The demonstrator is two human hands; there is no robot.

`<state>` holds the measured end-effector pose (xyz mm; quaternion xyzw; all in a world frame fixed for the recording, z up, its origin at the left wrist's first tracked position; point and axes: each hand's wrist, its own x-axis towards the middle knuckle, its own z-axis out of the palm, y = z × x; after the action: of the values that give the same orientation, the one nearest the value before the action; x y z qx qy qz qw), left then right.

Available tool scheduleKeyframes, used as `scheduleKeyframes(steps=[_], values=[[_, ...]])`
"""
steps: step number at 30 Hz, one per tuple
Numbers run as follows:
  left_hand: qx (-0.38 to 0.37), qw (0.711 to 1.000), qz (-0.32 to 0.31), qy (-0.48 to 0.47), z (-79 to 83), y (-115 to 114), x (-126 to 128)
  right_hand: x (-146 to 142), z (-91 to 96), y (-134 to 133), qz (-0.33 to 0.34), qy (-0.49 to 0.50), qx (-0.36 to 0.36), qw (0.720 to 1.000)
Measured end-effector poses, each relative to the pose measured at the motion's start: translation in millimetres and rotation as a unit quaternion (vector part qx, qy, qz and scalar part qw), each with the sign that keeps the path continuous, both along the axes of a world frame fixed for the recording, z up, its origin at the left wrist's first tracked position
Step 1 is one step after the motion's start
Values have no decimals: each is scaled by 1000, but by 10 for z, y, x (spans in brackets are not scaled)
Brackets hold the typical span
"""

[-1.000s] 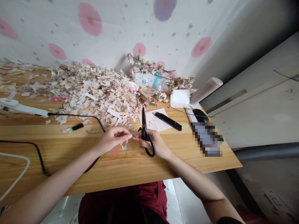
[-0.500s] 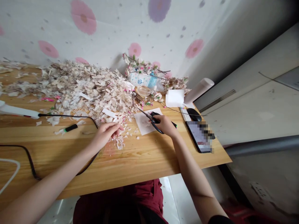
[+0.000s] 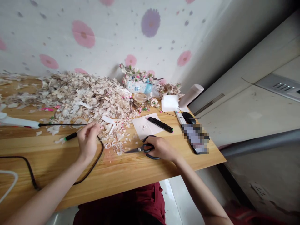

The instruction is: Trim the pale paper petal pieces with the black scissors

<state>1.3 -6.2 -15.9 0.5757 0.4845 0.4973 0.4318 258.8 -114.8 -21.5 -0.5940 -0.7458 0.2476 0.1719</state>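
Note:
My right hand is closed on a pair of black-handled scissors, with fingers through the handle loops. The blades point left, low over the table, near a scatter of cut petal scraps. My left hand is pinched beside the near edge of a big heap of pale dried petals; whatever is at its fingertips is too small to make out. Just behind the scissors lies a white paper sheet with a few bits on it and a black marker across its right side.
Another black marker and a white glue gun with a black cable lie on the left. A phone, a black mouse and a white cylinder stand along the right. Artificial blossom twigs rest at the back.
My right hand has brought the scissors back from over the paper toward the table's front, uncovering the marker. My left hand has moved left, its fingers now pinched more tightly. The view has tilted slightly.

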Motion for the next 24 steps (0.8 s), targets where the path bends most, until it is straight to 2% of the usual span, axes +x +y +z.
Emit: scheduleKeyframes(steps=[2,4,9,12,15,18,20,24], values=[[1,999,9,-43,0,6,10,49,-4,-89,22,-11,-7,1000],[-10,998,-10,-60,-24,-4,26,112,16,-132,38,-18,-15,999],[-27,998,-62,-15,-119,-7,27,185,131,-144,83,-9,-29,996],[-19,997,-78,14,-124,10,31,296,225,-37,49,-40,17,998],[-9,996,-80,36,-87,14,54,659,318,305,-89,-96,64,989],[0,996,-75,50,-61,8,78,1211,355,819,-220,-157,95,958],[7,995,-78,58,-67,5,88,1551,334,1131,-254,-191,97,943],[19,993,-93,75,-111,11,94,1955,227,1473,-238,-237,72,939]])
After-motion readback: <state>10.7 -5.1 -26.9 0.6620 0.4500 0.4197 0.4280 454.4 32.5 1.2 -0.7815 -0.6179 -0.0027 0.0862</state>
